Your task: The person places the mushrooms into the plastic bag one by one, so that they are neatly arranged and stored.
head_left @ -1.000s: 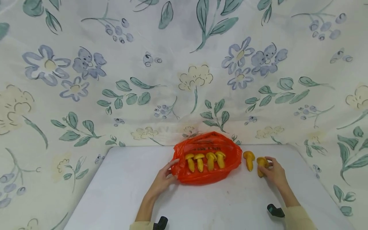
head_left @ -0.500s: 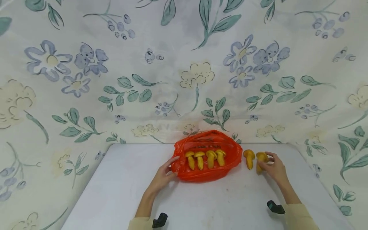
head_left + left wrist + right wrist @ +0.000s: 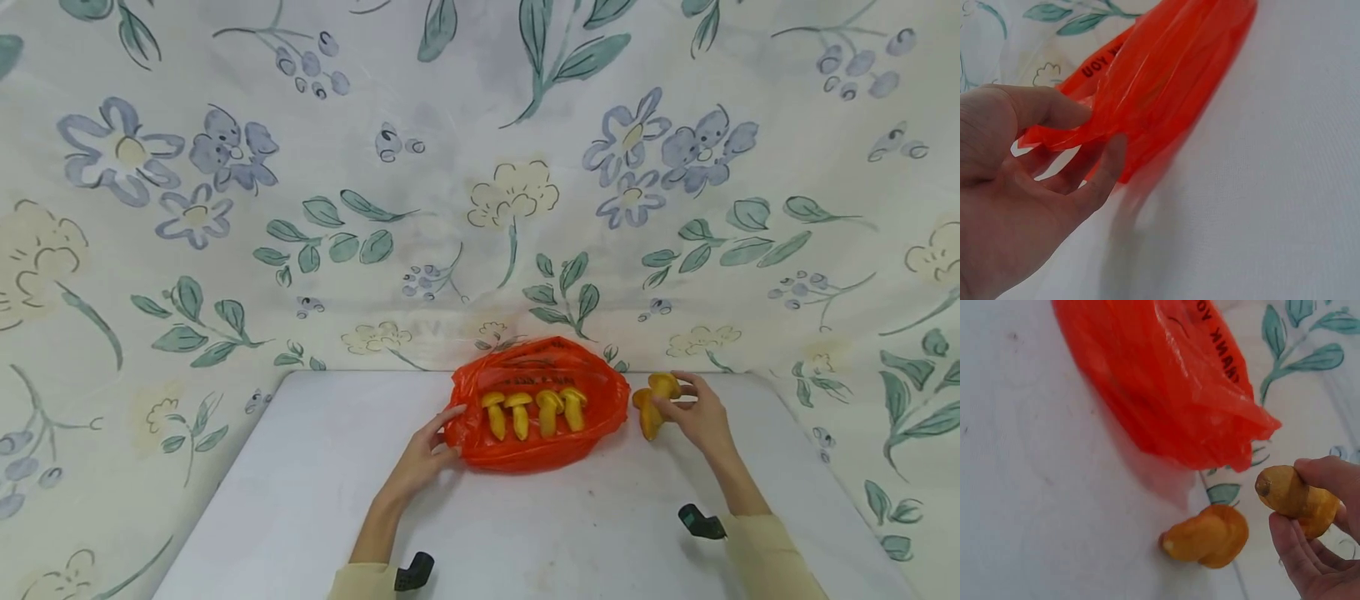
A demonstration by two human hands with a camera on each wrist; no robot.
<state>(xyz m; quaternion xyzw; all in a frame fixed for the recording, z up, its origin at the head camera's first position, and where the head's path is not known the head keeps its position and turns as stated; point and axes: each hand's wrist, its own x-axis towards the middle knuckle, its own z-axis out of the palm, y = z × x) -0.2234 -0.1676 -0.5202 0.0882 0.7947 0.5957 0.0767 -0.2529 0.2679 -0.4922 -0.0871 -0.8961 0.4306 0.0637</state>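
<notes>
A red plastic bag (image 3: 517, 458) lies with its mouth spread wide, and several yellow mushrooms (image 3: 548, 417) sit in a row inside it. My left hand (image 3: 423, 462) pinches the bag's left edge; the left wrist view shows thin red film (image 3: 1141, 100) between thumb and fingers. In my right hand (image 3: 703, 417) a yellow mushroom (image 3: 1288, 494) is held between thumb and fingertips, raised off the table. Below it, a second loose mushroom (image 3: 1200, 537) rests on the table to the right of the bag, partly covered by the held one in the head view.
The white table (image 3: 345, 433) ends at a floral cloth backdrop (image 3: 420, 242) right behind the bag. Dark wrist-camera mounts (image 3: 415, 572) stick out from both forearms.
My right hand has lifted the outer mushroom from the table and carried it left, over the loose one beside the bag. The left hand keeps its hold on the bag's edge.
</notes>
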